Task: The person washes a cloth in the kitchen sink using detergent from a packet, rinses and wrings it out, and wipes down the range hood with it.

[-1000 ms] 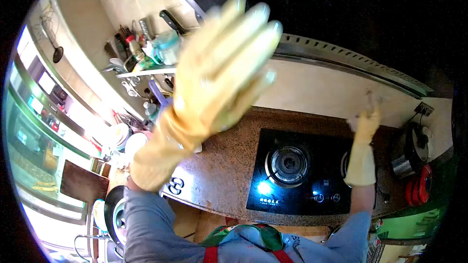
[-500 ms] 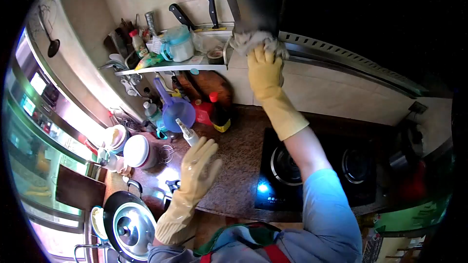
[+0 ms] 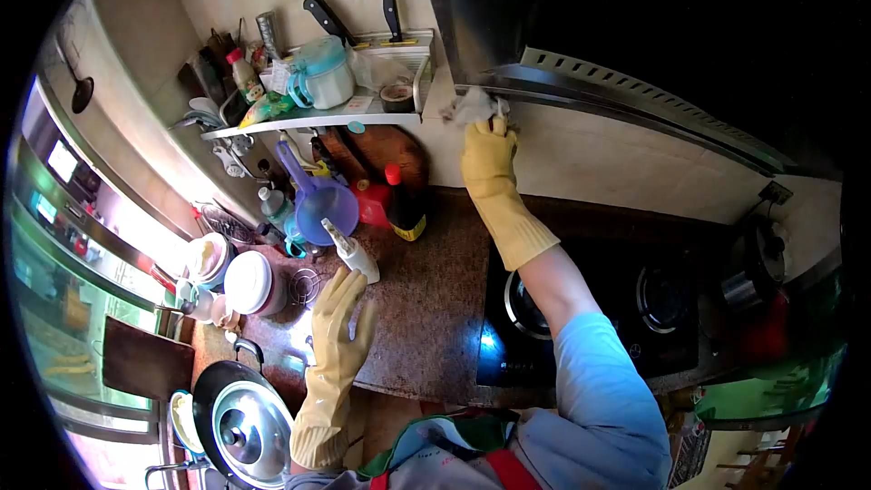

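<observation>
Both my hands wear yellow rubber gloves. My right hand (image 3: 490, 161) is raised and closed on a crumpled greyish cloth (image 3: 472, 107), pressing it to the tiled wall just under the left end of the range hood (image 3: 626, 98). Lower down, my left hand (image 3: 339, 336) hovers over the counter, wet-looking, fingers extended and thumb apart, holding nothing. Just beyond its fingertips stands a white spray bottle (image 3: 361, 261). A purple strainer (image 3: 328, 210) and a dark bottle with a red cap (image 3: 406, 209) are behind that.
The black cooktop (image 3: 590, 358) lies under my right arm. A wall shelf (image 3: 313, 121) carries a jar (image 3: 324, 82) and knives. A lidded wok (image 3: 214, 390) sits at lower left, near a white tub (image 3: 249, 283). A pot (image 3: 753, 263) stands at right.
My right hand has moved down and slightly left with the cloth, from the hood's lower edge onto the wall below. My left hand has shifted a little left and down, still open.
</observation>
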A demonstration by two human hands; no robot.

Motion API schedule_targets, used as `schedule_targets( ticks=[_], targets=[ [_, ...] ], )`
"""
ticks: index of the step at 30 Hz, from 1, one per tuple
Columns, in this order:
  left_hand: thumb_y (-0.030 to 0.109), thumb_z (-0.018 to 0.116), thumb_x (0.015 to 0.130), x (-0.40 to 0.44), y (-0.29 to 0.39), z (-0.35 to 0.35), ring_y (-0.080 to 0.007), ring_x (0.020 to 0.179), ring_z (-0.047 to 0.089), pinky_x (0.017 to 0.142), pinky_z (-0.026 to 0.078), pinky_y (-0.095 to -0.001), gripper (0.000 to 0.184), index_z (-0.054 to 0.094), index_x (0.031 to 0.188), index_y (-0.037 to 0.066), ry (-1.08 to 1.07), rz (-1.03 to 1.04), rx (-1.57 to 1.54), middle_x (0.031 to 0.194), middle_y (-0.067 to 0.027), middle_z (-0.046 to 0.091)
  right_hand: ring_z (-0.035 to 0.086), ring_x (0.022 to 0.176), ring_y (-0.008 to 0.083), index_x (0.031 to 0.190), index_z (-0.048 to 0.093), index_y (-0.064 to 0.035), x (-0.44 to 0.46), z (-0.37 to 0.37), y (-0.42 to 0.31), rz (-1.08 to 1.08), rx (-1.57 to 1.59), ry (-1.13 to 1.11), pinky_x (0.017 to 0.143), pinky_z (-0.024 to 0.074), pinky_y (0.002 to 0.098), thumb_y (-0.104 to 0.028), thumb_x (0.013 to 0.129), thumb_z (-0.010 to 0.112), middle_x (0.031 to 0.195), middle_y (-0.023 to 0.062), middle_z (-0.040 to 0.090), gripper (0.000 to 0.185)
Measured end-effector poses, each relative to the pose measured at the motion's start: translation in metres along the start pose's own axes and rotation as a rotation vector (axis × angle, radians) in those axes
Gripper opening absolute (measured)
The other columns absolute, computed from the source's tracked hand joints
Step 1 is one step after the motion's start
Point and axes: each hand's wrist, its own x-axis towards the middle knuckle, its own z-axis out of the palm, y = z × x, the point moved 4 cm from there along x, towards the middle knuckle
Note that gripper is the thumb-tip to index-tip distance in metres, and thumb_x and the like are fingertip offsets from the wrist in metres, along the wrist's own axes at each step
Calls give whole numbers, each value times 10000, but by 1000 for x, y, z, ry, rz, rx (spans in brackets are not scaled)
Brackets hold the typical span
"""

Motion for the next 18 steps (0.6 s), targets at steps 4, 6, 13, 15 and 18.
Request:
schedule_targets(
  ticks=[4,6,13,15,18],
  targets=[
    [8,756,814,-3,-2,4,-441,1247,598,1063,466,-478,395,673,1196,-40,-19,14,-10,1250,-244,675,526,1035,365,930,686,-59,12,-53,1,-51,201,507,903,449,531,-131,775,657,1206,132,579,174],
    [27,760,826,-6,-4,10,-440,1235,607,1047,479,-482,352,686,1164,-38,-24,-19,-8,1236,-245,681,527,1030,363,952,689,-54,41,-67,-6,11,93,486,897,449,521,-128,788,650,1186,139,588,184],
    [58,789,817,-8,11,11,-439,1212,626,1042,496,-494,347,703,1146,-9,-25,32,-56,1193,-224,704,567,1066,370,1049,627,-78,50,-74,-13,-108,305,660,852,478,498,-140,837,673,1168,164,584,226],
    [53,787,815,-10,11,8,-439,1208,626,1034,498,-490,349,701,1147,-14,-18,57,-41,1189,-226,704,559,1069,395,988,641,-89,60,-89,-16,-106,468,704,840,465,524,-143,810,700,1184,179,578,196],
    [45,783,814,-8,13,-1,-439,1199,628,1017,503,-481,351,697,1148,-21,-16,64,-21,1180,-233,703,543,1042,426,1123,679,-90,89,-171,-45,-176,289,866,829,440,566,-158,761,717,1165,162,560,370]
  ],
)
